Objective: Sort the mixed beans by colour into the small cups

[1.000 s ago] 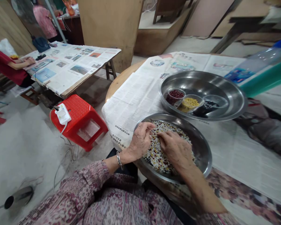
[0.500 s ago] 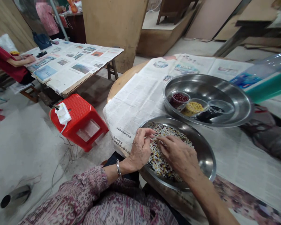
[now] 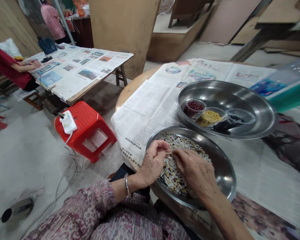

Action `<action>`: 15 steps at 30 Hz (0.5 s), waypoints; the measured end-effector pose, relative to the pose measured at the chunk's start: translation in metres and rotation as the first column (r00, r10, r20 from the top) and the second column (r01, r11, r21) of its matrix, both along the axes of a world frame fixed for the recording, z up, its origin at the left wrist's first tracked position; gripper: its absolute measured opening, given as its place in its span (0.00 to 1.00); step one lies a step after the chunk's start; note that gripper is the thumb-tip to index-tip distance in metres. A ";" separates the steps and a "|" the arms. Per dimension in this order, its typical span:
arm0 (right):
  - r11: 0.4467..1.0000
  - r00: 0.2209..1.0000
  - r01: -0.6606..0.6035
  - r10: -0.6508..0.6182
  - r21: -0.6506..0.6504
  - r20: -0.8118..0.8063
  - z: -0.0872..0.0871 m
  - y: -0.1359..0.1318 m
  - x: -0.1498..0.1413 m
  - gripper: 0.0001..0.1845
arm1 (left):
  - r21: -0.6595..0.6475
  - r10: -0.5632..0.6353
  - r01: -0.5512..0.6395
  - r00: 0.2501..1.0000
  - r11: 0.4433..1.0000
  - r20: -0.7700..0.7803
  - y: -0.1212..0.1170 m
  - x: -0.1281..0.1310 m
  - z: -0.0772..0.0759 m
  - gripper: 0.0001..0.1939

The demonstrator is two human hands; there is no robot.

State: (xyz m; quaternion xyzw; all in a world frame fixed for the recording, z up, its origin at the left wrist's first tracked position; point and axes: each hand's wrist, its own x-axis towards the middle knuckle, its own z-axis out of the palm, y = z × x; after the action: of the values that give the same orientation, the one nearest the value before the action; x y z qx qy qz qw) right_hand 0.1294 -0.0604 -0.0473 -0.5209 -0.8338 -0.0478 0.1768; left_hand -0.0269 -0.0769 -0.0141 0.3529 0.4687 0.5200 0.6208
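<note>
A steel basin (image 3: 222,166) holds a mixed layer of pale, dark and red beans (image 3: 175,170). My left hand (image 3: 153,163), with a metal bangle (image 3: 126,185) on its wrist, is curled at the basin's near rim. My right hand (image 3: 193,170) is over the beans, its fingertips pinched close to those of my left hand. Anything held between them is too small to tell. A wider steel basin (image 3: 262,113) beyond it carries small glass bowls of red beans (image 3: 195,106), yellow corn (image 3: 208,117) and dark beans (image 3: 226,126).
Newspaper (image 3: 145,115) covers the round wooden table (image 3: 132,87). A plastic bottle (image 3: 285,83) intrudes at the right. Left of the table stands a red plastic stool (image 3: 86,133) with a white adapter (image 3: 68,122). A co-worker in red (image 3: 7,65) sits at a newspaper-covered table (image 3: 80,71).
The whole view has drifted, with both basins lower and further right. My fingertips have come closer together above the beans.
</note>
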 end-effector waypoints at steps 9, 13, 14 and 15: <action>0.959 0.878 0.089 -0.203 -0.269 -0.434 0.016 -0.024 0.016 0.16 | -0.490 0.057 0.237 0.857 0.839 0.512 -0.006 0.013 0.003 0.08; 0.933 0.815 0.089 -0.270 -0.350 -0.513 0.022 -0.020 0.020 0.16 | -0.540 0.073 0.323 0.807 0.777 0.586 -0.009 0.018 -0.001 0.09; 0.933 0.811 0.137 -0.298 -0.332 -0.503 0.021 -0.015 0.022 0.16 | -0.540 0.080 0.322 0.801 0.778 0.593 -0.010 0.018 -0.001 0.08; 0.935 0.819 0.173 -0.310 -0.309 -0.482 0.019 -0.009 0.023 0.16 | -0.533 0.081 0.321 0.797 0.783 0.599 -0.011 0.017 0.000 0.08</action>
State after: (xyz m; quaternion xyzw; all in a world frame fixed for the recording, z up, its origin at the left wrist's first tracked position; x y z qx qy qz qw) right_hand 0.1526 -0.0691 -0.0285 -0.6343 -0.6797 0.1793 0.3219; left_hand -0.0095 -0.0881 -0.0138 -0.0161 0.3682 0.3806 0.8481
